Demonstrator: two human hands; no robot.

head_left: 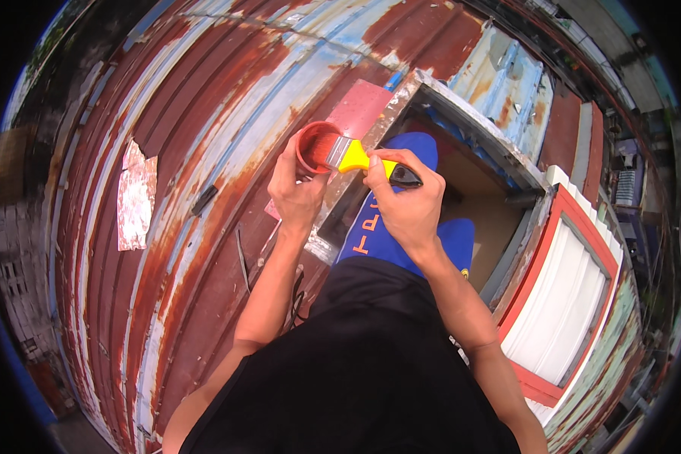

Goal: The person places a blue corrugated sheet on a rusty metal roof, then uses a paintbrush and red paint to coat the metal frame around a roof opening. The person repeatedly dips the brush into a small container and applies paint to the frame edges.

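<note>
1. Nearest, a black shirt (356, 363) fills the lower centre; both forearms rise around it from the lower edge, elbows bent, converging toward the middle.
2. The left hand (299, 193), just left of centre, is raised with its fingers curled around a small red cup (307, 142), thumb on the near side; the fingers behind the cup are mostly hidden.
3. The right hand (407, 200), right of centre, closes on a paintbrush (353, 155), thumb and index finger pinching the handle; its other fingers are folded and partly out of sight.
4. The paintbrush lies nearly level at upper centre, yellow-handled with a black end and a silvery metal band. Its red bristles reach into the cup's mouth, tips hard to tell from the cup's similarly red inside; how much the cup holds cannot be told.
5. Beyond the hands, blue shorts (454, 246) with orange lettering are partly covered by the right hand and shirt.
6. Behind them, a framed opening (495, 219) has a shadowed interior.
7. Around it spreads a rusted corrugated roof (197, 144), bending into the dark, blurred rim.
</note>
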